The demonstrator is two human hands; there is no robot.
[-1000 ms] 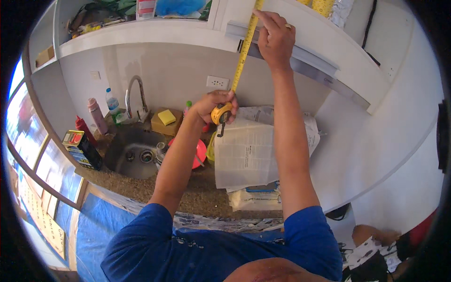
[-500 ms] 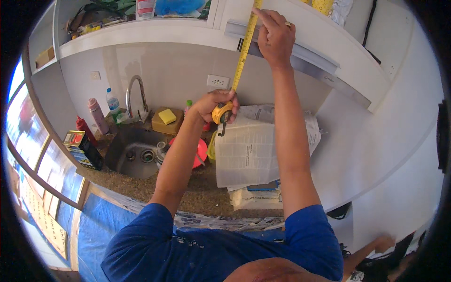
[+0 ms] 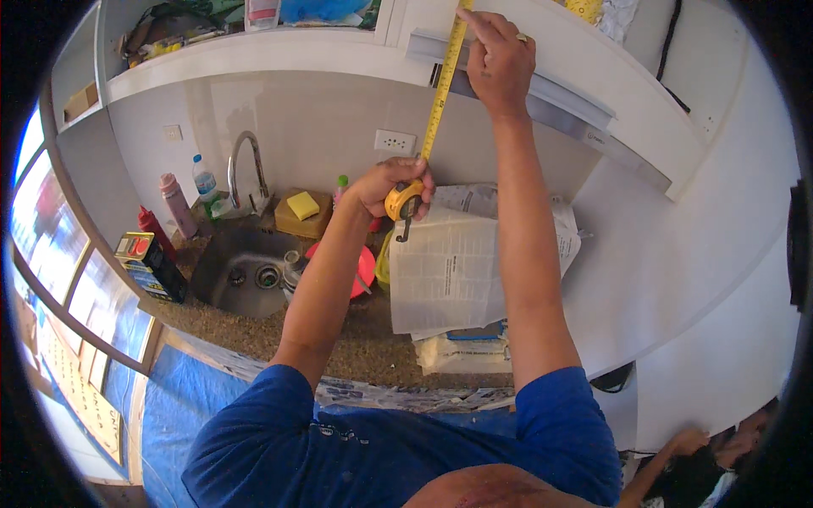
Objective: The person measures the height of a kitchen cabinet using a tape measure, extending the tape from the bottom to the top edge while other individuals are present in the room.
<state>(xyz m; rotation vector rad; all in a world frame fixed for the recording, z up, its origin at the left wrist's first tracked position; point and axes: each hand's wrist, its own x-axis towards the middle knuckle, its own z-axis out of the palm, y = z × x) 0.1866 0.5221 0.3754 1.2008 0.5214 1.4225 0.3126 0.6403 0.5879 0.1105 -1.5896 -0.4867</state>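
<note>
My left hand is closed round the yellow and black case of a tape measure, above the counter beside the wall socket. From the case a yellow blade runs up and slightly right, crossing in front of the metal strip to the white cabinet's front. My right hand is raised near the blade's upper part. Its index finger reaches out to the blade's edge, while the other fingers are curled. The blade's top end runs out of the picture. Sheets of newspaper lie on the counter below my hands.
Left of my arm are a sink, a curved tap, a yellow sponge, bottles and a dark tin. A slim range hood runs under the cabinet. Another person's hand shows at the lower right.
My hands and the tape measure keep nearly the same position, with only a slight shift of the whole view. At the lower right, the other person has moved.
</note>
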